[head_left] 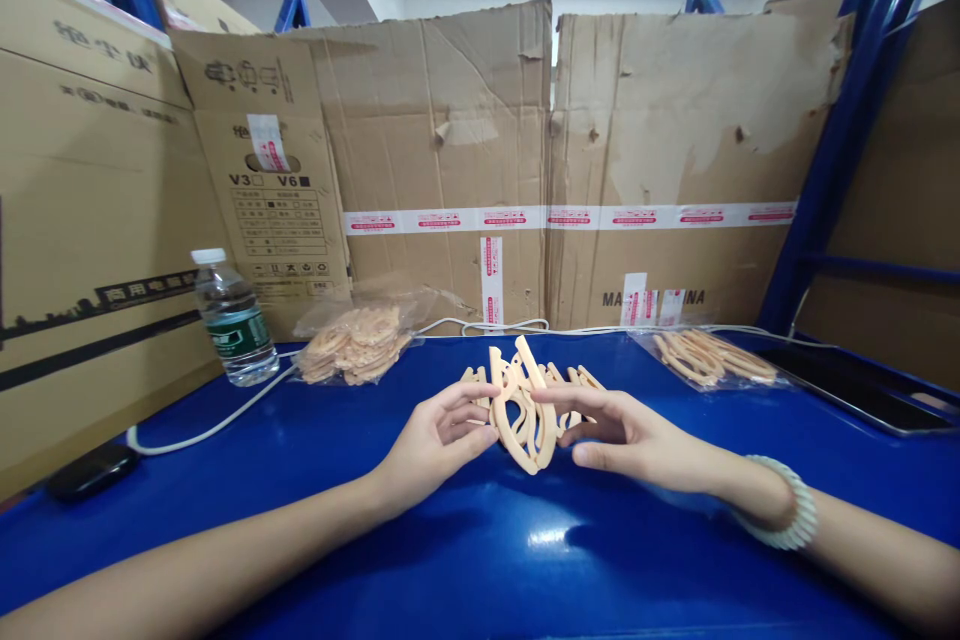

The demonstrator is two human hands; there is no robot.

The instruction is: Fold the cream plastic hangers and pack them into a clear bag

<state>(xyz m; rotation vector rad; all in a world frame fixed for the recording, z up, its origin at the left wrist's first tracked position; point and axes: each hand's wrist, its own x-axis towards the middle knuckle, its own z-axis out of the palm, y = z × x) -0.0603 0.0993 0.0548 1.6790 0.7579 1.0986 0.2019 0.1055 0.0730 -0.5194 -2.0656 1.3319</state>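
Note:
My left hand (442, 435) and my right hand (622, 435) meet over the blue table (495, 550), both pinching thin beige cut-out pieces (523, 410) held upright between them. The left fingers press one piece from the left; the right fingers grip another from the right. More of the same beige pieces (581, 382) lie on the table just behind the hands. A pale bead bracelet (787, 517) circles my right wrist.
A water bottle (234, 318) stands at the back left. Clear bags of beige pieces lie at the back left (356, 340) and back right (712, 355). Cardboard boxes (450, 160) wall the rear. A white cable (217, 425), a black object (94, 470) and a dark slab (855, 385) lie around.

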